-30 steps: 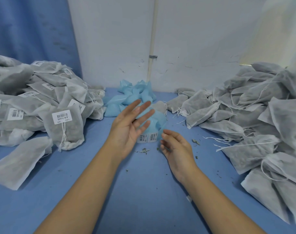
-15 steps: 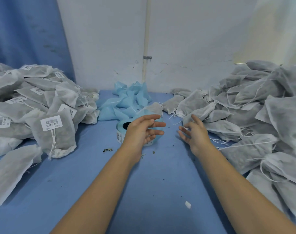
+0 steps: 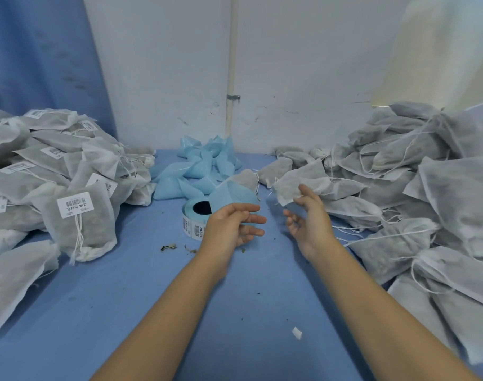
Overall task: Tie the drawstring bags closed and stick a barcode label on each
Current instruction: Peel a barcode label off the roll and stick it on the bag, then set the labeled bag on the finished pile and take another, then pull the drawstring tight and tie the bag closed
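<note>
Two bare hands are held empty above the blue desk [image 3: 124,312], left hand [image 3: 232,226] and right hand [image 3: 309,226] with fingers released; unlabelled grey fabric drawstring bags [image 3: 400,171] are heaped just right, the pale blue barcode label roll [image 3: 199,218] just behind.

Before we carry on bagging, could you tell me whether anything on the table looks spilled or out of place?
Yes: dried leaf bits lie loose on the table in front of the label roll, as if spilled from a bag, and a white scrap sits nearer the person.
</note>
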A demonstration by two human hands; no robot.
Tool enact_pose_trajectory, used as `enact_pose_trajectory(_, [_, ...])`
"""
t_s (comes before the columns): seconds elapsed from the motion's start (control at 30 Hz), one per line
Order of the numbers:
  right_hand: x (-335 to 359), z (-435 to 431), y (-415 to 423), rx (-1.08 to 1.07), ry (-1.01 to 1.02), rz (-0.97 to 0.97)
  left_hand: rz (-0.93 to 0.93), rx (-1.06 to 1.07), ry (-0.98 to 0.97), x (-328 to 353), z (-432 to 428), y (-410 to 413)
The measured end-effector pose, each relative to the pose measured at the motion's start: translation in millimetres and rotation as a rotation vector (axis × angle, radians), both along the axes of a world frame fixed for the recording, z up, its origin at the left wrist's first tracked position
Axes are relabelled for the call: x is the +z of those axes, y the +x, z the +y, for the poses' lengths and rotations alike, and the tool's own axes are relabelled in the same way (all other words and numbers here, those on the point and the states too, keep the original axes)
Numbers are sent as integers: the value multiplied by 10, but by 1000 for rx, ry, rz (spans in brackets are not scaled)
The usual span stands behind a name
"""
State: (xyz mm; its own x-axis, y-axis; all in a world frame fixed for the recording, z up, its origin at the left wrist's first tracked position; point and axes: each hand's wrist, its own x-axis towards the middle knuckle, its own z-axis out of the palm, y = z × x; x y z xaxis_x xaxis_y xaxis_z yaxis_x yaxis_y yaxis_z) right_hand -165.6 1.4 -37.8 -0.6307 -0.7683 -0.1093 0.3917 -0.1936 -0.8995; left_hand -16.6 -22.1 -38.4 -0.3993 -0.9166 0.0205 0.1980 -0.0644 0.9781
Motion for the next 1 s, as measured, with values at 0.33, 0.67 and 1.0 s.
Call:
enact_pose_trajectory(0.33, [-126,435,634,-121,-112,183,12,101,-99,-170,163,4])
enact_pose_trajectory(0.67, [-274,433,600,-64,-131,741,101,366,-247,-209,101,87])
enact_pose_trajectory(1.0, [-349,349,400,-213,-8,900,-68,455,-419,-230,104,187])
